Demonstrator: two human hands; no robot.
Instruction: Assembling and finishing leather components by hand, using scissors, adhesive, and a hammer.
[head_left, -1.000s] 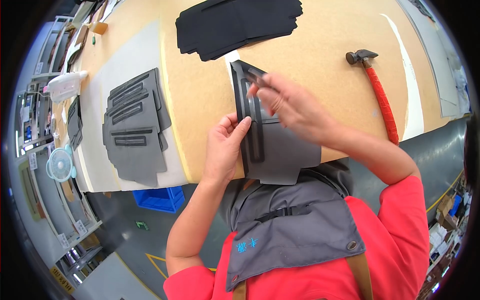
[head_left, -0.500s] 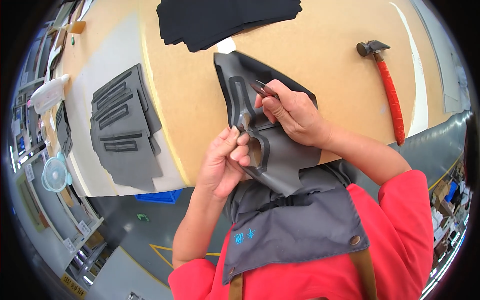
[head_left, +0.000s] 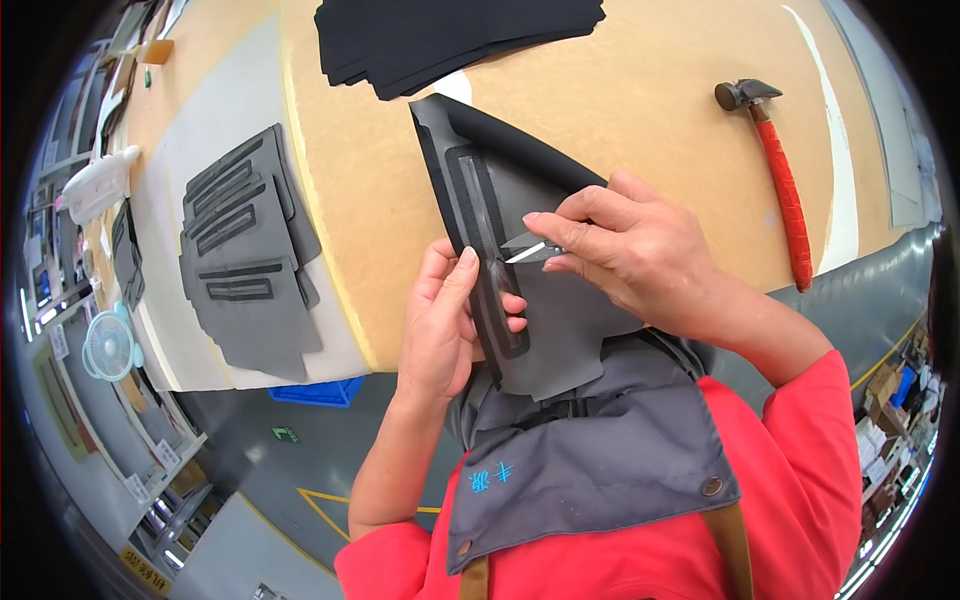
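Note:
My left hand [head_left: 436,325] grips the left edge of a dark grey fabric panel [head_left: 560,335], thumb on top and fingertips showing through or beside the long slot. A black rectangular border [head_left: 487,190] frames that slot on the panel. In my right hand [head_left: 640,245] is a pair of small thread snips [head_left: 530,249], blades pointing left. Their tips are at the slot, close to my left thumb; whether they touch the fabric I cannot tell. The panel's upper right edge folds over to a black side, and its lower end lies by my apron.
Similar grey panels with black frames [head_left: 250,325] lie stacked at the left. Black fabric pieces [head_left: 450,40] are piled at the far side. A hammer with a red-wrapped handle [head_left: 780,185] rests on the tabletop [head_left: 670,100] at right. A small light-blue fan [head_left: 112,345] stands at far left.
The snips have moved down to the slot, with their blades now by my left thumb. The panel, buckled with its slot gaping before, is now flatter and the slot narrower.

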